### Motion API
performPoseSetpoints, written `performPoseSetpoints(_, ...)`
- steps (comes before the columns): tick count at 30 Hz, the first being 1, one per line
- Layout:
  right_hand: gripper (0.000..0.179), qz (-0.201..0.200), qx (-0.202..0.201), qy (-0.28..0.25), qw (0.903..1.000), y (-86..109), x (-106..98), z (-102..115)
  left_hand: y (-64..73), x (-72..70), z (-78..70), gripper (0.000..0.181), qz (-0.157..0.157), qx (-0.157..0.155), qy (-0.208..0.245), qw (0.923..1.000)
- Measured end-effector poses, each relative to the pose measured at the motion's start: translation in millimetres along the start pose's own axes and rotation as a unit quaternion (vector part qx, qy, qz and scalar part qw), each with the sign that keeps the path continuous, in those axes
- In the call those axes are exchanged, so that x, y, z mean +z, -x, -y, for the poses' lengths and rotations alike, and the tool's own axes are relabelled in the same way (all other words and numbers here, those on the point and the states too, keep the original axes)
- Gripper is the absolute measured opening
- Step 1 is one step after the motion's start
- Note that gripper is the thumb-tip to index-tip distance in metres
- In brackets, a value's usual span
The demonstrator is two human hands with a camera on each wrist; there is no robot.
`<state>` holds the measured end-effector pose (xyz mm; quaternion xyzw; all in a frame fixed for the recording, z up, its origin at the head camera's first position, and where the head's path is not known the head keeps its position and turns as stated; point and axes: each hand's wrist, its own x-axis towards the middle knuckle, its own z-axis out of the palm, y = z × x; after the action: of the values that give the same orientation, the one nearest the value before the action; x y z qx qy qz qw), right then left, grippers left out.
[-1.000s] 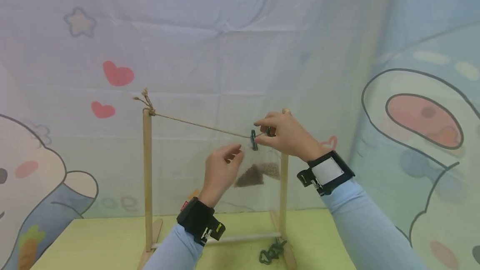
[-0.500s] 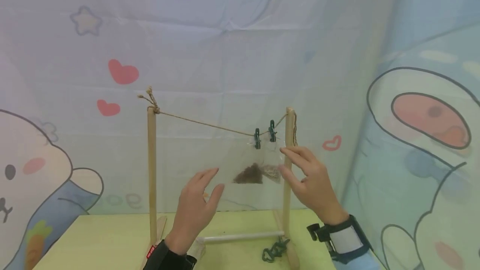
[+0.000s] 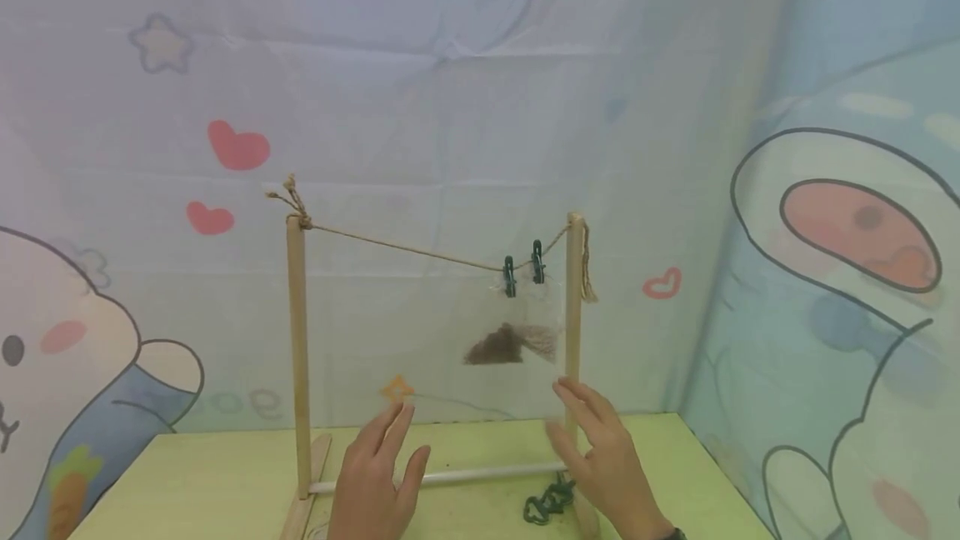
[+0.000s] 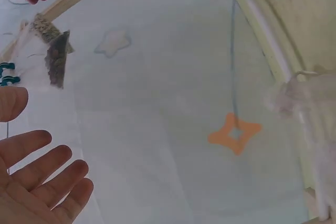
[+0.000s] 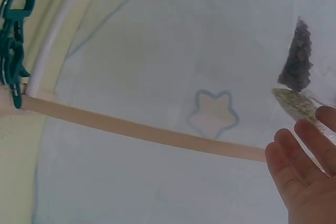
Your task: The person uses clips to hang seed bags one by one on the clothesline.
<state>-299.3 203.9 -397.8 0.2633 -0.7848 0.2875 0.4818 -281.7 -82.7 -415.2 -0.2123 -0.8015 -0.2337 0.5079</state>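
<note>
Two dark green clothespins, a left one (image 3: 509,277) and a right one (image 3: 537,262), grip a sagging twine line (image 3: 408,250). From them hang clear plastic bags, one with dark brown contents (image 3: 495,347) and one with lighter, grainy contents (image 3: 540,341). My left hand (image 3: 375,477) is low at the left of centre, fingers extended and holding nothing. Lower right, my right hand (image 3: 603,465) has its fingers spread loosely, with nothing in them, and overlaps the right post (image 3: 573,315) in the head view. The bags also show beyond both hands in the wrist views.
A left wooden post (image 3: 297,357) and a white crossbar (image 3: 487,473) complete the frame on the yellow table (image 3: 202,473). Several green clothespins (image 3: 549,500) lie by the right foot. A crumpled translucent bag (image 4: 310,98) is near the bar. A cartoon-printed cloth hangs behind.
My right hand has let go of the right clothespin and come down beside the right post. The left hand has dropped away from the line. Clothespins and bags stay hanging.
</note>
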Motion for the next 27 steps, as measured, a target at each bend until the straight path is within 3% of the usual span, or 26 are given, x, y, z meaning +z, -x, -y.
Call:
performPoseSetpoints(3, 0.050, 0.014, 0.031, 0.018, 0.9993, 13.7, 4, 1, 15.5, 6.6, 7.2, 0.049, -0.003, 0.002, -0.006, 1.0000)
performPoseSetpoints(9, 0.050, 0.047, 0.100, 0.055, 0.9923, 41.4, 14, 0, 43.2, 19.2, 19.8, 0.049, 0.019, -0.028, -0.018, 0.9993)
performPoseSetpoints(15, 0.053, 0.020, 0.062, 0.070, 0.9954, 61.6, 29, -8, 54.5, 26.2, 27.5, 0.046, 0.034, -0.036, -0.026, 0.9984)
performPoseSetpoints(22, 0.047, 0.025, 0.074, 0.071, 0.9945, 72.9, 36, -15, 61.5, 31.4, 31.0, 0.040, 0.055, -0.048, -0.038, 0.9966)
performPoseSetpoints(27, 0.043, 0.037, 0.085, 0.074, 0.9929, 74.5, 36, -18, 64.5, 37.0, 34.1, 0.040, 0.051, -0.013, -0.038, 0.9979)
